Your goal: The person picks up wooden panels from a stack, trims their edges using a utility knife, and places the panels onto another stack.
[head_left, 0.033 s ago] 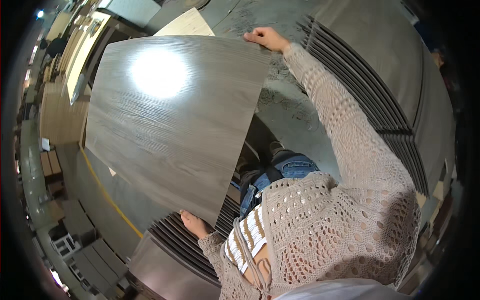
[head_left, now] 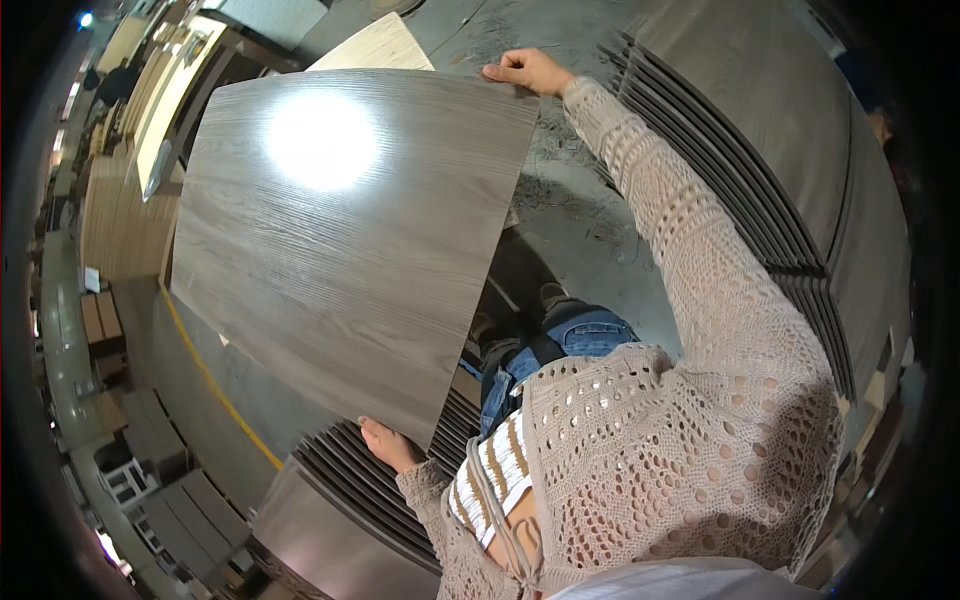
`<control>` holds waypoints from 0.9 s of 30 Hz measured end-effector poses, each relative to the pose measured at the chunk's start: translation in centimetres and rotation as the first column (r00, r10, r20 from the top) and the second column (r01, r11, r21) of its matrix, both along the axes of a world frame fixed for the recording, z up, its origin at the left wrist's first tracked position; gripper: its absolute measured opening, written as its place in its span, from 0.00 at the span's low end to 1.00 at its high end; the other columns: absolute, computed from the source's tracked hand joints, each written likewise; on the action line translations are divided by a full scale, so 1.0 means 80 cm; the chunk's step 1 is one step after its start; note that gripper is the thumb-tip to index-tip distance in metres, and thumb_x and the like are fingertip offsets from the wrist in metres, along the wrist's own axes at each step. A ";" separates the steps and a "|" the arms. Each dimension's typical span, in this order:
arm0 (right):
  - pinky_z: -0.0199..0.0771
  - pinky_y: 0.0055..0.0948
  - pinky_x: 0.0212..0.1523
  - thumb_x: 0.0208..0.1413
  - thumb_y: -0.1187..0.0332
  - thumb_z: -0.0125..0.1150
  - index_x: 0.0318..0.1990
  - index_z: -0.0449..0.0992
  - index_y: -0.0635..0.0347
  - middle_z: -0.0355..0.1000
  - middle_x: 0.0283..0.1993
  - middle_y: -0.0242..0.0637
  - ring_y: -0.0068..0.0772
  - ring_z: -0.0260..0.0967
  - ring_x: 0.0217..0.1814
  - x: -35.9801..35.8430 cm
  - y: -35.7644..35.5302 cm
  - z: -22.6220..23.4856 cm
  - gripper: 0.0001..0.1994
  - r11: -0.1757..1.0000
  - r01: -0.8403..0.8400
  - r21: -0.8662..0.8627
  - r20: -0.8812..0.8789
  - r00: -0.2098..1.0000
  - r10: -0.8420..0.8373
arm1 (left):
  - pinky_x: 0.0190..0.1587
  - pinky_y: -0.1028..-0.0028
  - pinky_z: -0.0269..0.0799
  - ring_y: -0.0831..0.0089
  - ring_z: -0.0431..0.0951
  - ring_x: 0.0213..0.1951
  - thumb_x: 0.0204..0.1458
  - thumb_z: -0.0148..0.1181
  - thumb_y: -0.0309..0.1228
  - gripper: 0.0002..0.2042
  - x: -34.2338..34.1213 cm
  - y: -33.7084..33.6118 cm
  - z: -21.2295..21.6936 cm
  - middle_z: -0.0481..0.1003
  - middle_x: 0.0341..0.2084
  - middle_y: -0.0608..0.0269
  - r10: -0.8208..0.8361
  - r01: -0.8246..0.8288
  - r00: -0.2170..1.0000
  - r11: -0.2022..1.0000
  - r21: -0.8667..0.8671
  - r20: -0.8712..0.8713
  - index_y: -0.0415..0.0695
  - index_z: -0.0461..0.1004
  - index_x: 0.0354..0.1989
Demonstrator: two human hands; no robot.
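Observation:
A large grey-brown wood-grain board (head_left: 330, 260) spans the middle of the head view, with a bright light reflection near its far side. My right hand (head_left: 530, 72) grips its far right corner, thumb on top and fingers curled at the edge. At the near edge, my left hand (head_left: 388, 445) holds the board close to its near corner; part of its fingers is hidden by the board. Below the left hand stands a stack of similar dark-edged boards (head_left: 350, 480).
To the right rises a tall stack of grey-brown boards (head_left: 720, 160). A pale wood piece (head_left: 380, 47) shows past the far edge. Light boards (head_left: 125, 220) are stacked at the left. A yellow line (head_left: 215, 380) runs along the grey floor (head_left: 590, 240). Further stacked panels (head_left: 200, 510) stand lower left.
The right hand and the board's far right corner have shifted very slightly to the left and up. Both hands keep their hold.

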State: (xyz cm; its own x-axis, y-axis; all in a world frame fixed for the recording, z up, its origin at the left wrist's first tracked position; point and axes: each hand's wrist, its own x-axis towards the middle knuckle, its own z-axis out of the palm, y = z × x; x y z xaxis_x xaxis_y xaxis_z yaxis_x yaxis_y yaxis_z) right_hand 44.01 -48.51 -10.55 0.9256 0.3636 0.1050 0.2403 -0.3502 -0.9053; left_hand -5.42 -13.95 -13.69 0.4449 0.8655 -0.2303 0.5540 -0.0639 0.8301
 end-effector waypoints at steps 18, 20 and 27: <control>0.50 0.23 0.20 0.44 0.38 0.60 0.16 0.62 0.52 0.52 0.13 0.24 0.17 0.48 0.17 0.032 0.041 0.001 0.28 0.956 -0.109 -0.273 0.123 0.982 0.147 | 0.46 0.72 0.66 0.69 0.70 0.42 0.61 0.40 0.47 0.26 -0.002 0.047 -0.014 0.71 0.42 0.56 0.142 -0.130 0.963 0.989 -0.066 0.229 0.30 0.66 0.48; 0.52 0.23 0.20 0.42 0.36 0.60 0.16 0.62 0.52 0.55 0.13 0.24 0.18 0.51 0.16 0.032 0.054 0.003 0.29 0.921 -0.091 -0.380 0.135 0.979 0.152 | 0.46 0.72 0.66 0.69 0.70 0.42 0.61 0.39 0.47 0.26 0.003 0.042 -0.010 0.71 0.42 0.55 0.140 -0.128 0.967 0.990 -0.066 0.215 0.31 0.65 0.48; 0.51 0.33 0.43 0.36 0.27 0.55 0.15 0.64 0.49 0.62 0.14 0.25 0.23 0.60 0.21 -0.009 0.019 0.007 0.31 0.902 -0.017 -0.432 0.248 0.959 0.137 | 0.44 0.71 0.67 0.69 0.71 0.39 0.61 0.40 0.47 0.26 0.011 0.023 0.001 0.72 0.40 0.56 0.157 -0.130 0.953 0.984 -0.118 0.261 0.30 0.66 0.47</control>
